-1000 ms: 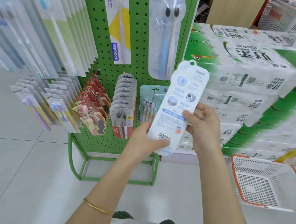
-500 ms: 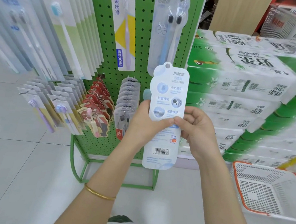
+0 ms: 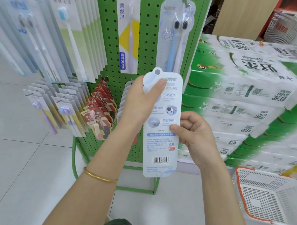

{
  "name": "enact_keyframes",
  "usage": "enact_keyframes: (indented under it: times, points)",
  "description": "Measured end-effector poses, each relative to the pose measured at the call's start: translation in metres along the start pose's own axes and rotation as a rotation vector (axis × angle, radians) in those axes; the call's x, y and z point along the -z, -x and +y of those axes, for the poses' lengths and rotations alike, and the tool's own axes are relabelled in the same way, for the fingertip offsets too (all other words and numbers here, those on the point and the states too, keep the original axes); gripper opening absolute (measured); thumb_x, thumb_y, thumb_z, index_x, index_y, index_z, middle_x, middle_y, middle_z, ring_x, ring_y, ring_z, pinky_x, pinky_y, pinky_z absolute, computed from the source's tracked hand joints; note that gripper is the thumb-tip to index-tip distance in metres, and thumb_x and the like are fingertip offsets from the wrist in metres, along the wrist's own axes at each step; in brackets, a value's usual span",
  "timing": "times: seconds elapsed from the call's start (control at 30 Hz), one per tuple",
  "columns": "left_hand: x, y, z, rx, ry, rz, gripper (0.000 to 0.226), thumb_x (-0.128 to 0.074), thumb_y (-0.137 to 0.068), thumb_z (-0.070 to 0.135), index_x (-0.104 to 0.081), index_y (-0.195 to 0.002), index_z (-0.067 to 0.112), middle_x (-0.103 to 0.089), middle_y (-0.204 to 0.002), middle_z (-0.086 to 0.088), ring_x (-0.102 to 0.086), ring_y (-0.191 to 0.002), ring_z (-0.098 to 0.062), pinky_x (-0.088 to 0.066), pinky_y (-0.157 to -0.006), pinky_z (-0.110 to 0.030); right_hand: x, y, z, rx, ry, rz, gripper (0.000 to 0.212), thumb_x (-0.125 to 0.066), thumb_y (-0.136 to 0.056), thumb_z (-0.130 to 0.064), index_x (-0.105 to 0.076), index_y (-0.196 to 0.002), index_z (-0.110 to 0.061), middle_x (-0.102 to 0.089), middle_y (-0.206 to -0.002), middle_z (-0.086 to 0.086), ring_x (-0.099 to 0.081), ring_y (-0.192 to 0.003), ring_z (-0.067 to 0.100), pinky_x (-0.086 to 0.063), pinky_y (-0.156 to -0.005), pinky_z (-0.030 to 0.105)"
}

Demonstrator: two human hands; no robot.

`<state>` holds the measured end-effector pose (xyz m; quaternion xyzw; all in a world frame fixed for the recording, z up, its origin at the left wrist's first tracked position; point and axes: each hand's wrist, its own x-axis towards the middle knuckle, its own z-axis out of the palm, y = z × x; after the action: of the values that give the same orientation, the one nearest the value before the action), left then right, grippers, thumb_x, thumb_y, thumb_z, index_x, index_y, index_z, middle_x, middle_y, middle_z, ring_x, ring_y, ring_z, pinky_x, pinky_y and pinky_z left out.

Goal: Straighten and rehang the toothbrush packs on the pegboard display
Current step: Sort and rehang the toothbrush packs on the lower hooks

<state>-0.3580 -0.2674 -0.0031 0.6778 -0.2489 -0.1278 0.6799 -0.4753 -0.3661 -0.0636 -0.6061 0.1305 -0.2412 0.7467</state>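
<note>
Now mid-rehang: left hand (image 3: 139,101) pinches the toothbrush pack (image 3: 162,133) near its hang hole, right hand (image 3: 195,135) pinches its edge. Next move likely: thread hole onto peg (image 3: 186,1).

Bare forearms; a thin gold bangle (image 3: 100,176) circles the left wrist.

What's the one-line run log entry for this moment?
left hand: grips toothbrush pack top | right hand: pinches its right edge | pack: upright, back facing camera, unhung | pegboard: behind
</note>
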Motion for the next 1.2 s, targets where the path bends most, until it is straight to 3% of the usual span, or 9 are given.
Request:
enact_keyframes:
  times: [0.2, 0.37, 0.5, 0.67, 0.77, 0.87, 0.97, 1.07, 1.2]
  points:
    - [-0.004, -0.001, 0.003, 0.050, 0.085, 0.015, 0.026, -0.046, -0.099, 0.037, -0.057, -0.105, 0.014, -0.067, -0.096, -0.006, -0.066, -0.079, -0.015, -0.054, -0.061, -0.024, 0.005, -0.002, 0.008, -0.053, -0.101, -0.048, 0.023, -0.074, -0.073, -0.012, -0.062, -0.093, -0.011, -0.074, -0.086, 0.005, -0.070, -0.074, 0.018, -0.055, -0.060, 0.028]
    - [-0.010, -0.012, 0.011, 0.107, 0.175, -0.010, 0.035, -0.041, -0.100, 0.040, -0.056, -0.121, 0.017, -0.069, -0.111, -0.002, -0.067, -0.101, -0.019, -0.055, -0.085, -0.035, 0.004, -0.003, 0.009, -0.243, -0.260, -0.174, 0.070, -0.086, -0.048, -0.059, -0.073, -0.102, -0.018, -0.071, -0.107, 0.007, -0.068, -0.097, 0.022, -0.056, -0.079, 0.036]
    - [-0.016, -0.020, 0.020, 0.105, 0.242, -0.043, 0.038, -0.039, -0.100, 0.042, -0.056, -0.123, 0.016, -0.068, -0.115, -0.003, -0.065, -0.107, -0.021, -0.049, -0.097, -0.049, -0.002, -0.006, 0.011, -0.351, -0.384, -0.247, 0.106, -0.088, -0.048, -0.057, -0.051, -0.133, -0.007, -0.048, -0.138, 0.026, -0.043, -0.129, 0.043, -0.030, -0.108, 0.061]
    - [-0.018, -0.029, 0.032, 0.066, 0.200, -0.108, 0.049, -0.036, -0.098, 0.051, -0.053, -0.128, 0.016, -0.065, -0.120, 0.000, -0.063, -0.109, -0.015, -0.049, -0.098, -0.043, -0.006, -0.010, -0.015, -0.185, -0.364, -0.418, 0.073, -0.082, -0.056, -0.059, -0.068, -0.114, -0.017, -0.071, -0.105, 0.004, -0.068, -0.097, 0.020, -0.055, -0.083, 0.034]
    - [-0.018, -0.026, 0.044, -0.018, 0.080, -0.051, 0.044, -0.032, -0.101, 0.045, -0.048, -0.126, 0.012, -0.060, -0.116, 0.000, -0.062, -0.101, -0.008, -0.053, -0.087, -0.029, -0.012, -0.021, -0.026, -0.044, 0.035, -0.092, 0.092, -0.082, -0.050, -0.059, -0.049, -0.124, -0.016, -0.059, -0.097, -0.003, -0.062, -0.085, 0.013, -0.053, -0.087, 0.042]
    - [-0.017, -0.011, 0.053, -0.113, 0.054, -0.183, 0.037, -0.042, -0.095, 0.050, -0.048, -0.119, 0.022, -0.057, -0.121, 0.004, -0.060, -0.107, -0.006, -0.051, -0.091, -0.029, -0.017, -0.029, -0.032, 0.065, 0.449, 0.217, 0.095, -0.073, -0.057, -0.053, -0.032, -0.138, -0.026, -0.047, -0.122, -0.011, -0.050, -0.107, 0.002, -0.042, -0.096, 0.031]
    - [-0.021, -0.007, 0.053, -0.160, -0.090, -0.271, 0.040, -0.067, -0.085, 0.035, -0.046, -0.118, 0.025, -0.058, -0.117, 0.011, -0.058, -0.105, 0.000, -0.050, -0.091, -0.024, -0.021, -0.034, -0.035, 0.235, 0.645, 0.310, 0.103, -0.075, -0.061, -0.055, -0.023, -0.144, -0.024, -0.033, -0.126, -0.009, -0.033, -0.105, -0.016, -0.031, -0.085, 0.010]
    - [-0.023, -0.012, 0.052, -0.164, -0.083, -0.186, 0.026, -0.066, -0.087, 0.012, -0.054, -0.109, 0.021, -0.066, -0.106, 0.002, -0.063, -0.100, -0.011, -0.052, -0.091, -0.037, -0.029, -0.040, -0.033, 0.325, 0.764, 0.371, 0.112, -0.059, -0.053, -0.068, -0.021, -0.146, -0.020, -0.032, -0.118, -0.008, -0.027, -0.104, -0.005, -0.029, -0.080, 0.014]
    - [-0.017, -0.019, 0.054, -0.163, 0.016, -0.128, 0.024, -0.059, -0.090, 0.003, -0.058, -0.113, 0.010, -0.068, -0.107, -0.010, -0.065, -0.097, -0.018, -0.053, -0.089, -0.038, -0.034, -0.046, -0.035, 0.382, 0.691, 0.414, 0.099, -0.068, -0.066, -0.059, -0.024, -0.146, -0.019, -0.035, -0.123, -0.005, -0.031, -0.108, -0.005, -0.031, -0.085, 0.013]
